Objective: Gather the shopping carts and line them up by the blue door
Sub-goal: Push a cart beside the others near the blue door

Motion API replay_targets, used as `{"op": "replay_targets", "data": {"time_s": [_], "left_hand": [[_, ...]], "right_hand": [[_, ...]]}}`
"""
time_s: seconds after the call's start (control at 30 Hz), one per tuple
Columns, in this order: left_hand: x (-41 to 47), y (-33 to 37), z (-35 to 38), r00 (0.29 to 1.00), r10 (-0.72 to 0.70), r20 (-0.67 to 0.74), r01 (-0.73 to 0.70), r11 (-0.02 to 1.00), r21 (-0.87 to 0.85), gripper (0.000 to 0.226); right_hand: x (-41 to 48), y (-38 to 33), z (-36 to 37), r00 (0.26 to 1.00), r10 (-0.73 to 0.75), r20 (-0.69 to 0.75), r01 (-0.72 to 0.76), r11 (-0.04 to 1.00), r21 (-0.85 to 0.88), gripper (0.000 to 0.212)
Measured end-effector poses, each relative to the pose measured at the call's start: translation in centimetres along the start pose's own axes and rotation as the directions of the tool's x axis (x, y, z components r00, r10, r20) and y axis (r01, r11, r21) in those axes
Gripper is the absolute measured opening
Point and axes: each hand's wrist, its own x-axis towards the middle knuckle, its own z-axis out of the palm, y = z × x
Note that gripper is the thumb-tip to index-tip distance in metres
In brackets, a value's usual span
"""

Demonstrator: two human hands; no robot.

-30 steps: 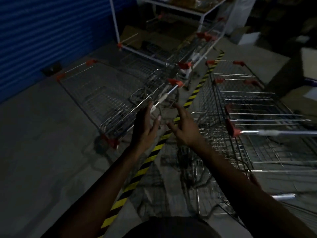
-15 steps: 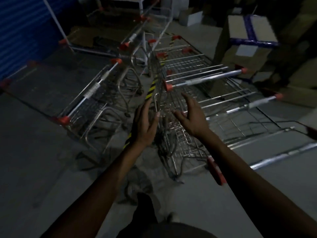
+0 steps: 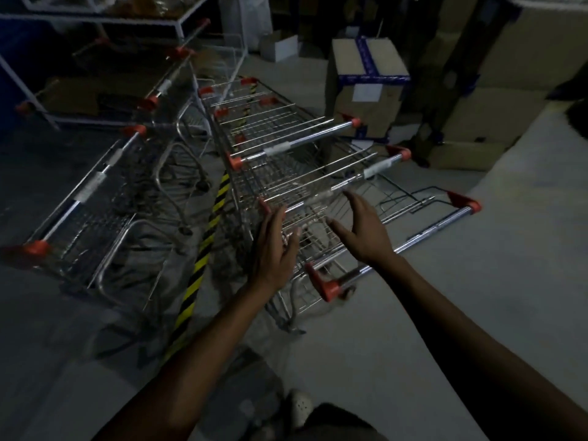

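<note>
A row of nested wire shopping carts (image 3: pixel 286 148) with red handle caps stands in the middle. The nearest cart's chrome handle (image 3: pixel 423 233) runs from lower centre to the right. My left hand (image 3: pixel 275 246) and my right hand (image 3: pixel 362 230) hover over that cart's basket, fingers spread and holding nothing. Two more carts (image 3: pixel 95 192) stand on the left, beyond the tape line. A sliver of the blue door (image 3: pixel 9 58) shows at the far left edge.
Yellow-black floor tape (image 3: pixel 203 253) runs between the two cart groups. Taped cardboard boxes (image 3: pixel 369 78) and larger stacked boxes (image 3: pixel 496 100) stand at the back right. A white metal shelf frame (image 3: pixel 95 20) fills the back left. My shoe (image 3: pixel 300 405) shows at the bottom.
The view has swung right, from the carts by the blue door to the nested row. Both hands stay raised and spread, now over the nearest cart's basket.
</note>
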Motion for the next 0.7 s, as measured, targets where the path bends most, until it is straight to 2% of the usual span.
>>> {"op": "replay_targets", "data": {"time_s": [0.1,0.17,0.23,0.3,0.33,0.4,0.47,0.57,0.7], "left_hand": [[-0.8,0.7,2.9,1.0,0.013,0.015,-0.014,1.0,0.027,0.066],[-1.8,1.5,5.0,0.999,-0.044,0.024,0.043,0.998,0.04,0.069],[-2.3,2.3,7.2,0.996,-0.078,0.036,0.075,0.994,0.083,0.072],[-2.1,2.9,9.6,0.99,-0.111,0.085,0.086,0.964,0.25,0.076],[-1.7,3.2,10.8,0.974,-0.19,0.121,0.138,0.928,0.345,0.079],[-1.1,4.0,13.0,0.874,-0.445,0.193,0.287,0.796,0.533,0.085],[-0.3,4.3,14.7,0.814,-0.557,0.166,0.305,0.652,0.694,0.086],[0.2,5.0,16.7,0.762,-0.633,0.135,0.321,0.551,0.77,0.077],[0.8,7.1,18.7,0.802,-0.593,0.075,0.338,0.553,0.761,0.058]], "right_hand": [[-1.1,2.6,-0.7,0.999,0.021,0.032,-0.02,1.0,-0.015,0.087],[-1.8,5.3,-1.0,0.994,0.042,0.096,-0.037,0.998,-0.05,0.092],[-1.8,8.6,-1.5,0.978,0.083,0.192,-0.054,0.987,-0.153,0.1],[-1.4,11.9,-2.0,0.955,0.1,0.278,-0.006,0.947,-0.321,0.109],[-0.9,13.3,-2.4,0.946,0.096,0.31,0.029,0.926,-0.375,0.113],[0.8,15.8,-3.1,0.909,0.092,0.406,0.09,0.909,-0.407,0.112],[2.7,18.0,-3.9,0.879,0.085,0.47,0.135,0.9,-0.415,0.106],[4.5,20.6,-5.7,0.783,0.052,0.619,0.255,0.882,-0.397,0.091],[7.5,24.3,-8.4,0.722,0.056,0.69,0.289,0.881,-0.374,0.098]]}}
